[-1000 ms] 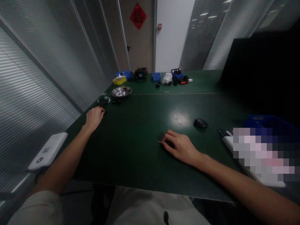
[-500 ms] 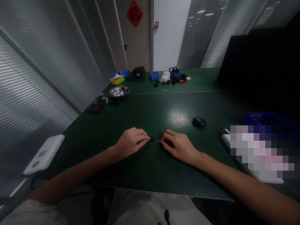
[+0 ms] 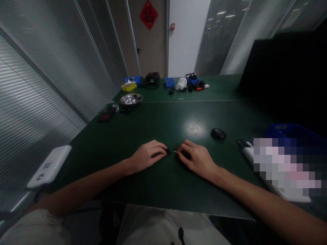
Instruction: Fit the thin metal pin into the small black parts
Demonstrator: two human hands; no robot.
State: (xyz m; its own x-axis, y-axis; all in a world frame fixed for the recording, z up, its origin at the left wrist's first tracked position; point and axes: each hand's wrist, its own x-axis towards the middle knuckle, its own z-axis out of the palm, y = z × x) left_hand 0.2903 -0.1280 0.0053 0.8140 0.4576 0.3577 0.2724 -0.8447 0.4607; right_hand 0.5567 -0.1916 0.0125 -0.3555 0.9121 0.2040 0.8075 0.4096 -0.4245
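Note:
My left hand (image 3: 147,157) is closed in a pinch above the green table, with a small black piece (image 3: 168,150) at its fingertips. Opposite it, my right hand (image 3: 196,157) has its fingers curled, the forearm lying across the table edge. A thin, pale metal rod (image 3: 175,151) sticks out from the right fingertips toward the black piece. The rest of that rod is hidden in the hand. A narrow gap seems to lie between the rod's tip and the black piece; whether they touch is hard to tell.
A black computer mouse (image 3: 218,133) lies beyond my right hand. Farther back left is a metal bowl (image 3: 131,99) with small white pieces. Blue bins (image 3: 170,82) and a yellow tray (image 3: 129,86) line the far end. A dark monitor (image 3: 283,75) stands right; a white device (image 3: 49,166) sits left.
My left hand has moved slightly right with the black piece, which now shows more at the fingertips. My right hand has barely moved. The whole view has shifted a little.

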